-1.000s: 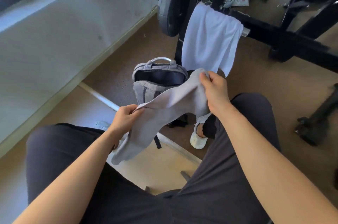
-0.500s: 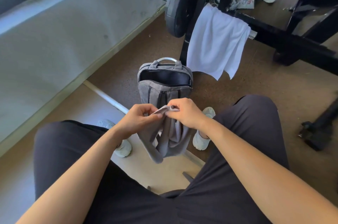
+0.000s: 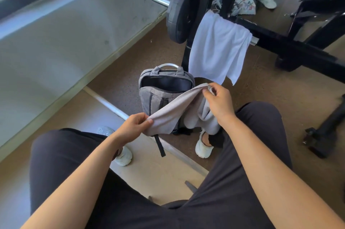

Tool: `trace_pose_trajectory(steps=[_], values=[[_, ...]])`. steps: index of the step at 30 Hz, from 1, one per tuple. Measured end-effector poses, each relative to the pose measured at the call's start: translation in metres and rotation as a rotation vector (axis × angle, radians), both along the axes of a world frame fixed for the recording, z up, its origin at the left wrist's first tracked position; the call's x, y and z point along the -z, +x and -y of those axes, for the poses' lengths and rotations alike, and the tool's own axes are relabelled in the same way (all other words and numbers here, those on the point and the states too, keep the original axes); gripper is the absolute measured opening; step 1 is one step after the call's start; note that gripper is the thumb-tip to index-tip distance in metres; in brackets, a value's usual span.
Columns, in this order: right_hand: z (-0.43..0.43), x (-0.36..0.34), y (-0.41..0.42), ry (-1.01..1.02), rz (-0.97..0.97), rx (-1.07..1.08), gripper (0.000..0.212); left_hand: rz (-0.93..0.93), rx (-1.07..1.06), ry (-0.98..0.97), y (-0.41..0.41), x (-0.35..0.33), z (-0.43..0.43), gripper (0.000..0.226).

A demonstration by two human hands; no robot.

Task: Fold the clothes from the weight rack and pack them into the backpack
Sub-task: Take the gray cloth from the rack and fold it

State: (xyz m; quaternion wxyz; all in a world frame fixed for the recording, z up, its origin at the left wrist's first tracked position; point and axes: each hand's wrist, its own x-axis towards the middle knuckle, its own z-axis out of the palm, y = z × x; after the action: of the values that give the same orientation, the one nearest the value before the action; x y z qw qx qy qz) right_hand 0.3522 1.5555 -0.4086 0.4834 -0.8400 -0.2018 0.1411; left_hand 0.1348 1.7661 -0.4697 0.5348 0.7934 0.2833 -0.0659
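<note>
Hands both pinch the grey garment (image 3: 179, 109), stretched between them over your knees. Your left hand (image 3: 133, 128) nips its near lower corner between thumb and fingers; your right hand (image 3: 219, 103) grips the far upper edge, cloth bunched and hanging below it. Backpack (image 3: 158, 96) stands upright on the floor just behind the garment, top compartment unzipped and dark inside. White cloth (image 3: 216, 49) hangs draped over a bar of the weight rack (image 3: 291, 49), just beyond the backpack. Black weight plate (image 3: 180, 12) sits left of it.
</note>
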Motion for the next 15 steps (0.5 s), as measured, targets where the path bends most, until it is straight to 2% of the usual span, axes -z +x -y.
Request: trace_pose_trajectory(steps=[1,3,5,7,9,11,15], values=[[0.001,0.001,0.002,-0.043,0.002,-0.008,0.007,0.035,-0.093,-0.044,0.000,-0.003,0.001,0.028],[0.003,0.001,0.003,-0.107,-0.013,-0.042,0.027,0.112,-0.264,-0.220,0.001,-0.014,0.001,0.031],[0.002,0.000,0.001,-0.130,-0.018,-0.090,0.038,0.168,-0.332,-0.401,0.001,-0.025,0.001,0.043],[0.000,-0.001,-0.007,-0.121,0.017,-0.142,0.030,0.171,-0.311,-0.512,-0.001,-0.033,0.002,0.064],[-0.004,0.000,-0.016,-0.079,0.016,-0.181,0.017,0.169,-0.262,-0.592,-0.002,-0.035,0.008,0.072],[-0.007,0.000,-0.026,-0.012,-0.017,-0.215,0.010,0.168,-0.235,-0.675,0.000,-0.037,0.018,0.062],[-0.014,-0.001,-0.045,0.149,-0.109,-0.232,0.005,0.163,-0.207,-0.821,0.004,-0.045,0.033,0.021]])
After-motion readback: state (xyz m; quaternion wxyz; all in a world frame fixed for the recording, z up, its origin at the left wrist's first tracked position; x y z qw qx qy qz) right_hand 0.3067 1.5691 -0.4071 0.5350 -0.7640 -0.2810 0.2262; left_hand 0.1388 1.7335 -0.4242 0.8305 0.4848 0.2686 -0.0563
